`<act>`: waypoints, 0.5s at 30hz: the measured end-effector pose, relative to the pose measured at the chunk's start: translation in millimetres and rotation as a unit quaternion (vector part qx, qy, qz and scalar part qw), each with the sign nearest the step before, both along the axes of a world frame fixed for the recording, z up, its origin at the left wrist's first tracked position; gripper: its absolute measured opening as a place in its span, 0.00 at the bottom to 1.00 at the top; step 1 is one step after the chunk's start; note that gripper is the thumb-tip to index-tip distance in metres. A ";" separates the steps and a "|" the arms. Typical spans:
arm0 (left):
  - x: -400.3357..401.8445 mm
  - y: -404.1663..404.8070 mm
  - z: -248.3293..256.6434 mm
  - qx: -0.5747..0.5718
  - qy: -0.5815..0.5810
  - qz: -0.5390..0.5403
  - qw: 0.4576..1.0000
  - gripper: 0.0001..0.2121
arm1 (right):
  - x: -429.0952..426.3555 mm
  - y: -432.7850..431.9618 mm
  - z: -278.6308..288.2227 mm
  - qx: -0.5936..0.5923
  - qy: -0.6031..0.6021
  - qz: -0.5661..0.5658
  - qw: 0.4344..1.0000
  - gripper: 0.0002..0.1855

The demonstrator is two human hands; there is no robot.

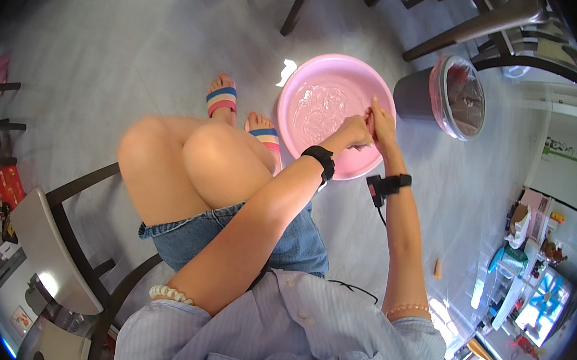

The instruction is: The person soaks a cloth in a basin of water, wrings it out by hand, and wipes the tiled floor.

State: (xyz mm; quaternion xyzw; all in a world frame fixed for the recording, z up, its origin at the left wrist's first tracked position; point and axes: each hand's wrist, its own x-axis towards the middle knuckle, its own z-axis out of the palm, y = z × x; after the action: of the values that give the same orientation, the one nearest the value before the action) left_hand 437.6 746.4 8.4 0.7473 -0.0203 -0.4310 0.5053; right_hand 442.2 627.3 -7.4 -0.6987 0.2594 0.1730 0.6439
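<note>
A round pink plastic basin point(291, 144) stands on the floor in front of me, with rippling clear water in it. Over its right side my two hands meet. My left hand point(354, 132) has its fingers curled and its knuckles up. My right hand point(383, 126) lies against it from the right, thumb raised. The fingers overlap, so whether anything is pinched between them cannot be seen. Each wrist wears a black strap point(320, 161); the right one carries a small black device point(376, 190) with a cable.
A grey trash bin point(414, 96) with a clear liner stands right of the basin. Dark wooden chair legs point(298, 6) rise beyond. My sandalled feet point(222, 97) are left of the basin. A small tan object point(438, 269) lies on the floor at right. A chair point(61, 252) is behind my left side.
</note>
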 end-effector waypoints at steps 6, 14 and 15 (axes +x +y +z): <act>7.8 2.6 26.0 -0.333 0.272 0.004 0.903 0.07 | -30.9 -23.7 40.8 0.356 -0.074 -0.036 0.931 0.37; -6.9 10.5 52.2 -0.383 0.372 0.032 0.845 0.09 | -24.6 -31.3 40.7 0.463 -0.149 0.011 0.874 0.21; -6.9 14.7 48.9 -0.378 0.361 0.024 0.852 0.09 | -20.5 -23.7 41.5 0.493 -0.138 0.021 0.859 0.16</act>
State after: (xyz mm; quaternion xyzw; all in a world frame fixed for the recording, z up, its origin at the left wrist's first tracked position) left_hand 430.7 761.1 57.3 0.2903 0.0206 -0.6173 0.7309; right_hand 421.7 603.6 34.1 -0.3125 0.0341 0.1938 0.9293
